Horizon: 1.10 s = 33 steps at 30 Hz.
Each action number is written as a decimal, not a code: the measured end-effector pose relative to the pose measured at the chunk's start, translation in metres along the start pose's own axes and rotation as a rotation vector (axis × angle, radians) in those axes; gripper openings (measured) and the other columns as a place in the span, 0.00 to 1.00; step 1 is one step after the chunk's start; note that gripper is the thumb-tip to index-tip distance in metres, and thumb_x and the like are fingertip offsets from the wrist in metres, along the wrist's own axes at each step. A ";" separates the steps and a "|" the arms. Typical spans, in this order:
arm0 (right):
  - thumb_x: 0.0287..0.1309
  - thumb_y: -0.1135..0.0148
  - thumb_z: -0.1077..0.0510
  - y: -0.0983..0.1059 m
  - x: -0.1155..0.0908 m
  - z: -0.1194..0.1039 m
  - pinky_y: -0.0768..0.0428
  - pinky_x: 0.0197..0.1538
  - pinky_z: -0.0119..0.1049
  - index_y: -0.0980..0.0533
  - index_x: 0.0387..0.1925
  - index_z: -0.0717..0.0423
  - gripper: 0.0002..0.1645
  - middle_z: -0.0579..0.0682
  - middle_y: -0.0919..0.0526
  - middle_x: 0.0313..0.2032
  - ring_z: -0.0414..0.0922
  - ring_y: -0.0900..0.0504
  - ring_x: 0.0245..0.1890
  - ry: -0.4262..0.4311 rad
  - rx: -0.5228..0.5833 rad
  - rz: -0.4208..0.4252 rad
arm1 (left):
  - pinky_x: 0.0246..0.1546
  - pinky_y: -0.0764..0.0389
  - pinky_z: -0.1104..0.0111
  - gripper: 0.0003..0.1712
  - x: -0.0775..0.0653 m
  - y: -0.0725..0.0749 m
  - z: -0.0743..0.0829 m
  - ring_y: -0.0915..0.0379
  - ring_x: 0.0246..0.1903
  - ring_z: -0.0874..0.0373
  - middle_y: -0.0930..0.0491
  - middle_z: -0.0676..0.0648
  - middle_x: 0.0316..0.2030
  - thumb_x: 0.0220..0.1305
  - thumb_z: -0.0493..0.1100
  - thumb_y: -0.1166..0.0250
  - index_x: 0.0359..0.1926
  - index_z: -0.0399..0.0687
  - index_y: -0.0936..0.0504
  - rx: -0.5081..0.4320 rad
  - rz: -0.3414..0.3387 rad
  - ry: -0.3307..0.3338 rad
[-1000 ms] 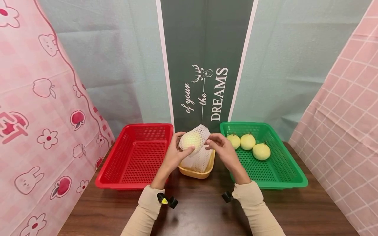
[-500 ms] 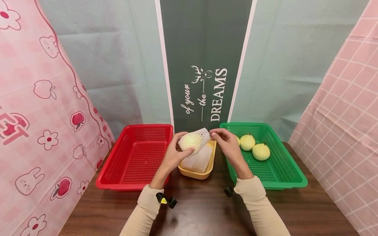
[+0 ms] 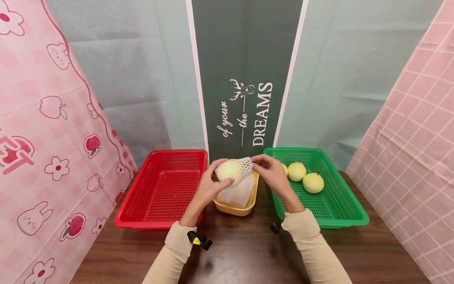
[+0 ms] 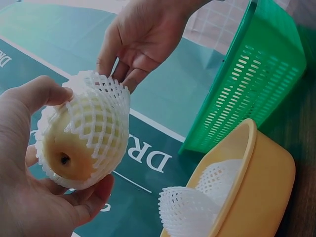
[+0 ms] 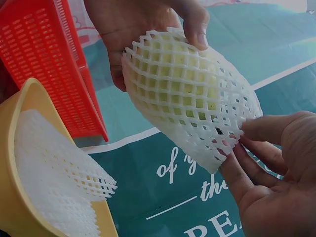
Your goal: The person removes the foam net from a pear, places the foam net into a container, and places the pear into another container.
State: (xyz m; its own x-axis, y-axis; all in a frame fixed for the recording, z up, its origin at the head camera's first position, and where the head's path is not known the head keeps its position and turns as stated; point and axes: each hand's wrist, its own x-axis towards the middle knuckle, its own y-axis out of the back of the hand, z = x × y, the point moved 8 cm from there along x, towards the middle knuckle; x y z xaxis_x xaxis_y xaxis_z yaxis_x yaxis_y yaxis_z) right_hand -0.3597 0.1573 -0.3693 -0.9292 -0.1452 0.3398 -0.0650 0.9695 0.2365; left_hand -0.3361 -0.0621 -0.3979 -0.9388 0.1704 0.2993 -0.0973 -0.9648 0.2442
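A pale yellow pear (image 4: 66,153) sits inside a white foam fruit net (image 5: 173,84), held up over the yellow tub (image 3: 234,210). My left hand (image 3: 207,183) grips the pear through the net, fingers and thumb round its sides. In the left wrist view the pear's brown-tinged end with a dark pit shows bare at the net's opening. At the net's other, narrowing end, my right hand (image 3: 273,175) pinches the mesh between thumb and fingers. More foam nets (image 5: 54,173) lie in the tub below.
On the left stands a red plastic basket (image 3: 122,221), its perforated floor showing. To the right, a green basket (image 3: 360,219) holds three pears (image 3: 313,182), one partly hidden behind the right hand. Both rest on a dark wooden table (image 3: 241,252) before a curtain.
My right hand has shifted slightly and now pinches the net's end, which has been drawn out narrower and lower towards the right. The left hand keeps its grip on the pear.
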 end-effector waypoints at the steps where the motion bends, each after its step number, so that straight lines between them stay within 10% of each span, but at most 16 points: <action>1: 0.69 0.33 0.67 0.000 0.001 0.000 0.17 0.49 0.25 0.17 0.55 0.67 0.15 0.64 0.13 0.51 0.34 0.14 0.46 -0.002 -0.002 -0.014 | 0.54 0.18 0.62 0.38 0.000 0.000 0.001 0.22 0.56 0.48 0.22 0.44 0.65 0.63 0.46 0.24 0.73 0.58 0.25 -0.002 0.000 -0.002; 9: 0.70 0.33 0.64 -0.007 0.003 -0.001 0.16 0.51 0.27 0.21 0.61 0.65 0.21 0.65 0.14 0.56 0.36 0.14 0.48 -0.028 -0.024 -0.122 | 0.54 0.18 0.62 0.37 0.003 0.000 0.002 0.23 0.56 0.49 0.21 0.45 0.65 0.64 0.46 0.24 0.73 0.59 0.25 -0.009 -0.008 -0.013; 16: 0.69 0.37 0.66 -0.017 0.002 0.000 0.17 0.53 0.30 0.25 0.64 0.67 0.24 0.68 0.17 0.60 0.57 0.14 0.57 -0.036 -0.073 -0.211 | 0.57 0.18 0.56 0.36 0.003 -0.001 0.001 0.23 0.57 0.49 0.21 0.45 0.65 0.64 0.45 0.25 0.72 0.60 0.25 -0.014 -0.023 -0.025; 33: 0.70 0.34 0.64 -0.032 0.000 0.003 0.15 0.60 0.40 0.34 0.74 0.65 0.35 0.67 0.22 0.67 0.62 0.21 0.69 -0.061 -0.026 -0.374 | 0.61 0.21 0.55 0.37 0.006 -0.004 0.002 0.24 0.58 0.52 0.22 0.44 0.67 0.65 0.41 0.25 0.73 0.55 0.25 -0.058 -0.049 -0.053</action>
State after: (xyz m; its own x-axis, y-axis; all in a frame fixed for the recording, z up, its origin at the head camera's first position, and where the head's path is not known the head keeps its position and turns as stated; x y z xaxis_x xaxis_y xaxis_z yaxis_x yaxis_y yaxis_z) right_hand -0.3588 0.1265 -0.3792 -0.8629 -0.4756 0.1708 -0.3955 0.8461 0.3574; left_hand -0.3405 -0.0567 -0.3952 -0.9138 0.2263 0.3372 -0.1627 -0.9648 0.2065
